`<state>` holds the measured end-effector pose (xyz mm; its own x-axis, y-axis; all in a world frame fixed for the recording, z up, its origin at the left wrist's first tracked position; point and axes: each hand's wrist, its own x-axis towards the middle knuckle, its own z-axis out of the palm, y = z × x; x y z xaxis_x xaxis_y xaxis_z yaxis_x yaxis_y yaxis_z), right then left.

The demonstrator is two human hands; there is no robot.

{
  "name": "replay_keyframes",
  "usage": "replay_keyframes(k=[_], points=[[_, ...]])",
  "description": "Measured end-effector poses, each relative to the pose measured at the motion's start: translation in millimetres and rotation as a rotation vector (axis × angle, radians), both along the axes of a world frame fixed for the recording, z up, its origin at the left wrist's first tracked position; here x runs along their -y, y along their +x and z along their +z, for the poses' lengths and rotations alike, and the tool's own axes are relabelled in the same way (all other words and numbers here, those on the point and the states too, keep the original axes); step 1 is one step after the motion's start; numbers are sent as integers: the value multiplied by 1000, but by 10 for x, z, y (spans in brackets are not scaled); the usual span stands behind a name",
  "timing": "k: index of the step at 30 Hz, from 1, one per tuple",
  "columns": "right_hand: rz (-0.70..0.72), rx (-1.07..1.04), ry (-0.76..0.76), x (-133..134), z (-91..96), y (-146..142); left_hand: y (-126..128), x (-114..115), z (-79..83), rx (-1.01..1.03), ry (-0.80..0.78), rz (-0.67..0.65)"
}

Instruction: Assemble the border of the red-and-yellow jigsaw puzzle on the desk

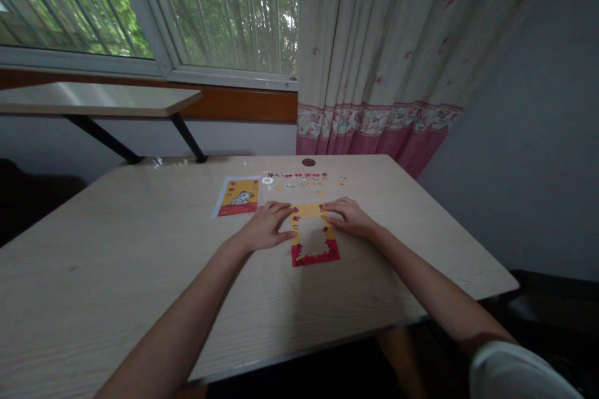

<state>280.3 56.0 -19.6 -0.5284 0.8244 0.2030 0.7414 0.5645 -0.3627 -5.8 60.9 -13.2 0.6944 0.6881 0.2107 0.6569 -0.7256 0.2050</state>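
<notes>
On the table lies a jigsaw puzzle border (307, 211), yellow on top and red along the bottom, with its middle unfilled so the wood shows through. My left hand (262, 228) rests at its left side, thumb and fingers spread, fingertips touching the edge. Against the upper right edge lies my right hand (352, 219), its fingers also apart and touching the pieces. Behind the border, loose puzzle pieces (304, 184) are scattered, with a row of red ones (298, 175) at the back. A reference picture (241, 196) of a white animal on yellow and red lies to the left.
A dark round disc (308, 163) sits near the back edge of the wooden table (140, 274). At the back left stands a raised shelf (103, 98) on black legs. Beyond are a window (229, 19) and a patterned curtain (374, 43). A wall rises on the right.
</notes>
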Motion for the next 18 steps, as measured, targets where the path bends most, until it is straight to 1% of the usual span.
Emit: replay_keyframes(k=[4,12,18], points=[[7,9,-11,-15,0,9,-10,-6,-14,6,12,0],[1,69,-29,24,33,32,-8,12,26,-31,-23,22],[13,43,-25,14,29,35,0,10,7,-43,-45,31]])
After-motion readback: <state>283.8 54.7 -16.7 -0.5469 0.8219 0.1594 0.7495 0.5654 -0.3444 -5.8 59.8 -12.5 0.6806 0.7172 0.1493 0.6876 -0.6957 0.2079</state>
